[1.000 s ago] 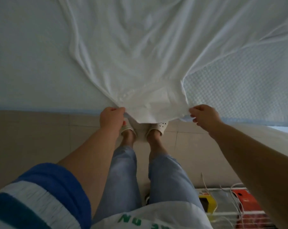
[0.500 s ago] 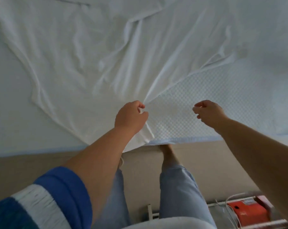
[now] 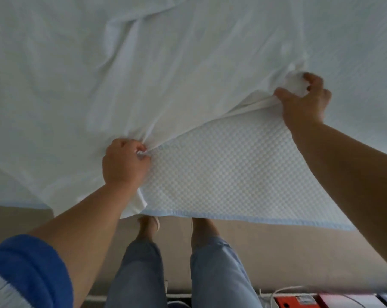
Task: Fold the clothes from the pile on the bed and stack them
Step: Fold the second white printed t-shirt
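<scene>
White cotton fills most of the head view: a thin white garment [image 3: 166, 70] lies spread and creased over the bed [image 3: 232, 174], whose waffle-textured cover with a pale blue edge shows bare between the two grips. The left hand [image 3: 124, 163] is clenched round a bunch of the cloth, with folds fanning away from its knuckles and a loose corner hanging below the wrist toward the bed's edge. The right hand [image 3: 303, 101], farther out and higher on the bed, pinches a gathered wad of the same garment between thumb and curled fingers, and a taut hem runs from that grip back toward the left one. The likely trouble from here is an uneven fold: both hands hold crumpled bunches rather than a flat edge, so pulling could drag wrinkles across the body of the cloth, or the thin fabric could slip out of the right pinch. The hanging corner by the left wrist could also slide off the bed edge. What kind of garment this is cannot be told, since its far side runs out of view and no collar or sleeve shows clearly. No pile or stack is in view, and the frame is slightly blurred.
</scene>
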`<state>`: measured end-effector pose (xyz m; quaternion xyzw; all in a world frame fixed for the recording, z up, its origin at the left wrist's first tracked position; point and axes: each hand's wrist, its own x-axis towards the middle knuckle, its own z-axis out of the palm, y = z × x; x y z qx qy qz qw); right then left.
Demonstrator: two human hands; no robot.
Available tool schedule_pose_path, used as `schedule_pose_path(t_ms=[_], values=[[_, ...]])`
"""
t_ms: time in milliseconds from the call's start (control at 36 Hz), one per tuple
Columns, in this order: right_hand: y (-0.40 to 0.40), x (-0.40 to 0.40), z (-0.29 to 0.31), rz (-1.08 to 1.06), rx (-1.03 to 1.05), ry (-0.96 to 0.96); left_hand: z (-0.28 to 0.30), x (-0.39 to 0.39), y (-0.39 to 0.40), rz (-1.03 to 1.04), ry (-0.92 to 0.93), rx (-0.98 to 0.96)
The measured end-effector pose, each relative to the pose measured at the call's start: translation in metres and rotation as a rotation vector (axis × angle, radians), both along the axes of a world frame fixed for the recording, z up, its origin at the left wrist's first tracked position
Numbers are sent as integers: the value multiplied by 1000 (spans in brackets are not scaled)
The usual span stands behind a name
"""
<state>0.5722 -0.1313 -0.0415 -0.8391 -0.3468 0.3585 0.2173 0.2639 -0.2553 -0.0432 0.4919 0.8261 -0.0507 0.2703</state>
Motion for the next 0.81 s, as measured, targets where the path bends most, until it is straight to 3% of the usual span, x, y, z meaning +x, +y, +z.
schedule_pose_path(t_ms=[222, 333, 583, 694, 806], values=[[26, 22, 13, 171, -71, 31, 4, -2, 10, 37, -4, -39], [30, 33, 20, 147, -71, 93, 7, -4, 8, 58, -52, -12], [26, 73, 58, -47, 11, 417, 46, -13, -15, -27, -47, 299], [25, 88, 70, -80, 47, 633, 59, -9, -25, -113, -106, 335], [17, 97, 73, -68, -59, 853, 57, -10, -31, -143, -123, 284]])
